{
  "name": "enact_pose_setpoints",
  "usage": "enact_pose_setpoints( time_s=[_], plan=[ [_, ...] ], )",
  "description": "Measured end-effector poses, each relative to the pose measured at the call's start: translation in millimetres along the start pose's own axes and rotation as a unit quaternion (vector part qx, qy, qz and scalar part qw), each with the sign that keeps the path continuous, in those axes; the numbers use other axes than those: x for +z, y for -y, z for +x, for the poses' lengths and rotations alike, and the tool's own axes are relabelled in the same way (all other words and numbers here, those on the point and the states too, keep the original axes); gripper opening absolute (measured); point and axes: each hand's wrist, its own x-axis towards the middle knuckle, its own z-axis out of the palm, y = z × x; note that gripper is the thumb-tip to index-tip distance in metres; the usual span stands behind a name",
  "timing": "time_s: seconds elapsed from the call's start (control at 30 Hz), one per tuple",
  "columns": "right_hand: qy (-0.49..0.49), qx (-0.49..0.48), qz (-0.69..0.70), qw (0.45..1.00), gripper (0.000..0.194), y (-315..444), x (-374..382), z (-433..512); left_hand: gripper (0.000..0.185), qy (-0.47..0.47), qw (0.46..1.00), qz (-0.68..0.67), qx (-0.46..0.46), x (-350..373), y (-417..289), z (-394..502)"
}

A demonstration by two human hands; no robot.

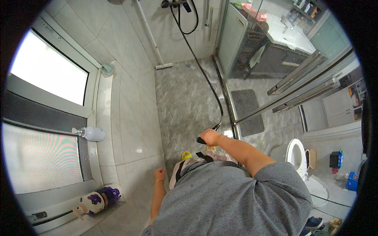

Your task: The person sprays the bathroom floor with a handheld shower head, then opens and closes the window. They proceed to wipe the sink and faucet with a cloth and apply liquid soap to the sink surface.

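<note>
My right hand is closed round a black hand shower in front of my body. From the handle's metal end a black shower hose runs up to the dark shower mixer on the far wall. My left hand, with a thin yellow band at the wrist, hangs low beside the tiled wall; its fingers are curled and no object shows in them. Below are my feet in yellow slippers on the grey marbled floor, which looks wet near the glass door's track.
A white-poled floor squeegee leans in the far corner. On the left ledge stand a white pump bottle, a purple-flowered pump bottle and a greenish cup. Glass panels with metal handles border the right; beyond are a grey mat and toilet.
</note>
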Motion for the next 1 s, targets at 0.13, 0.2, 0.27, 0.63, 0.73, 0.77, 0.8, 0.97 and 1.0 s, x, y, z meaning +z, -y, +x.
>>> enact_pose_setpoints(
  time_s=[0.13,0.2,0.27,0.63,0.73,0.77,0.8,0.97,1.0],
  plan=[
    [0.0,0.013,-0.018,1.0,0.032,-3.8,0.6,-1.5,0.024,0.001,1.0,0.004,-0.02,0.3,1.5,-2.6],
    [0.007,0.022,-0.018,1.0,0.032,-2.8,-0.4,1.6,0.025,0.003,1.0,0.0,-0.026,-2.4,-3.0,-3.6],
    [0.032,0.035,-0.021,0.999,0.031,-0.4,-2.1,9.1,0.026,-0.008,1.0,-0.001,-0.019,-7.1,-10.0,-2.9],
    [0.049,0.063,-0.002,0.997,0.031,28.0,-30.2,142.7,0.026,-0.061,0.996,-0.035,-0.054,-35.9,31.7,23.2],
    [0.021,0.083,-0.016,0.996,0.033,25.1,-38.3,188.8,0.024,-0.069,0.994,0.023,-0.079,-41.5,57.1,20.4],
    [-0.017,0.095,-0.008,0.995,0.038,21.1,-42.0,201.5,0.024,-0.072,0.992,0.055,-0.089,-41.8,63.1,16.8],
    [-0.035,0.113,-0.005,0.993,0.04,13.5,-48.4,213.8,0.022,-0.054,0.989,0.11,-0.086,-42.1,67.3,14.6],
    [-0.169,0.259,0.033,0.951,0.054,-55.3,-109.7,285.1,0.017,-0.028,0.953,0.293,-0.07,-20.3,58.8,-0.5],
    [-0.21,0.283,0.036,0.935,0.057,-74.0,-127.1,301.4,0.016,-0.026,0.933,0.352,-0.069,-12.4,51.3,-3.8]
  ],
)
